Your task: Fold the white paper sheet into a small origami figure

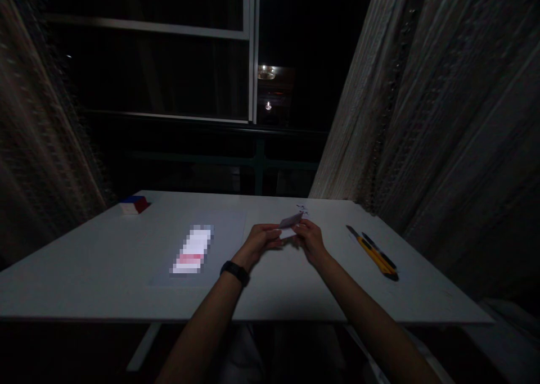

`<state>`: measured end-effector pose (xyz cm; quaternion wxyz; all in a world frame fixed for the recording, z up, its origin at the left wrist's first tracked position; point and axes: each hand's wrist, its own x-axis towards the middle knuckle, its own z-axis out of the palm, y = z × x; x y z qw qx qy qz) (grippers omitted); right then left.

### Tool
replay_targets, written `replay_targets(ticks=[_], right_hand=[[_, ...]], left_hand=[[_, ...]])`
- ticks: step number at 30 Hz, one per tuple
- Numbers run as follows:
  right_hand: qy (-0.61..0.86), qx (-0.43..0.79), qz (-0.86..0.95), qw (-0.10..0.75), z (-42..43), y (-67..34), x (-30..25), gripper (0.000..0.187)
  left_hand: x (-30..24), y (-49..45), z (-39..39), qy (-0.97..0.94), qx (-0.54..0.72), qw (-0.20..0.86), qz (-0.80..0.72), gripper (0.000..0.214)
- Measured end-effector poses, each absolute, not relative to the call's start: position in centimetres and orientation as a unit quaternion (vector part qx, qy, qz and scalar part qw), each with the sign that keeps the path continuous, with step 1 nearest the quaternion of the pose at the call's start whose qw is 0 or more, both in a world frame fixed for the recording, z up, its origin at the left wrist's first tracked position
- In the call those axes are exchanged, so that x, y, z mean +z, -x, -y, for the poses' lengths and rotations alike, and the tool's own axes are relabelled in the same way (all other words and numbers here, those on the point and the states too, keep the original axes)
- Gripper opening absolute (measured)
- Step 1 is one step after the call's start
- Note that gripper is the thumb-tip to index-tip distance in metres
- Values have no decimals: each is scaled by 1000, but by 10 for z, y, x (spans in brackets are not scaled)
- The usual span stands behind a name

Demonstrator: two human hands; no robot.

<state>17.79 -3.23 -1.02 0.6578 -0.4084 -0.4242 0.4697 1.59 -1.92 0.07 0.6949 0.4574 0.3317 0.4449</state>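
Above the middle of the white table (291, 294), both my hands hold a small folded piece of paper (288, 233). Its upper flap stands raised and looks darker than the pale lower part. My left hand (258, 240), with a black band on the wrist, pinches the paper's left side. The right side is gripped between the thumb and fingers of my right hand (311, 239). Just beyond the paper lie small dark marks or scraps (302, 208), too small to make out.
On the left a lit phone screen (193, 250), blurred out, lies on a white sheet (230, 229). A puzzle cube (134, 204) sits at the far left corner. To the right are a yellow utility knife (373, 254) and a dark pen (378, 249). Curtains (358, 103) flank a dark window.
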Motion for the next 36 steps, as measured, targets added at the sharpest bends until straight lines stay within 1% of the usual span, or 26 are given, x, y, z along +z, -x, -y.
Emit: replay_targets(ticks=[13, 20, 27, 31, 36], right_hand=[[413, 435, 448, 663, 31, -176, -11, 29], [419, 420, 465, 657, 29, -177, -13, 31], [419, 428, 469, 649, 29, -176, -14, 31], [418, 435, 477, 639, 32, -173, -10, 30], [414, 447, 484, 629, 33, -172, -9, 27]], left_hand=[[0, -16, 18, -451, 456, 684, -348, 18], [-2, -17, 16, -467, 478, 650, -360, 16], [5, -19, 22, -518, 477, 618, -350, 26], [10, -19, 25, -520, 481, 600, -371, 21], [10, -20, 25, -504, 482, 600, -391, 23]])
